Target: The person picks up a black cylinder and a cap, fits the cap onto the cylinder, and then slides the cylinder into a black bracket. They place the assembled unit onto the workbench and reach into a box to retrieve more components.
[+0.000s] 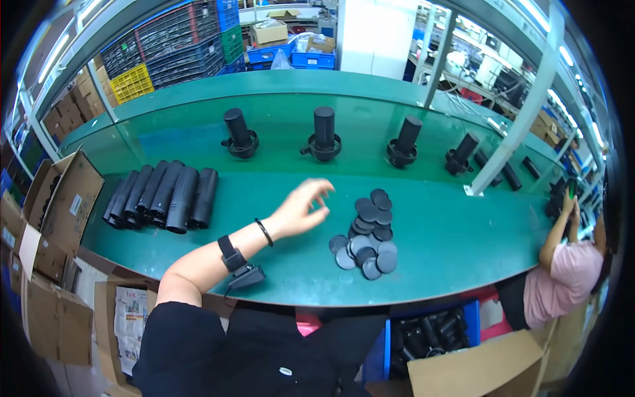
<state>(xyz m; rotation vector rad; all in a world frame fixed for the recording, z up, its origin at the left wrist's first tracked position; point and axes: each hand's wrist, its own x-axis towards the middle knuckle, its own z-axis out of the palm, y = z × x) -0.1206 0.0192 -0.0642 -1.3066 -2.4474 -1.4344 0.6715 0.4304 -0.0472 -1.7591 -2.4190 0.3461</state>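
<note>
On green bench: left hand (301, 210) spread, empty, beside black discs (368, 233); tubes (162, 195) left; right hand unseen

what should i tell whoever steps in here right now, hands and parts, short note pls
Left hand: empty, fingers spread, hovering just left of the pile of dark round discs on the green bench, not touching it.
Right hand: not in view.
Black tubes lie bundled side by side at the left of the bench.
Four black cylinders stand upright on round bases in a row on the belt behind.
Done: cannot tell from this view. Left: no disc is picked up yet; the pile and the tubes lie untouched.
A co-worker is busy at the right end.
</note>
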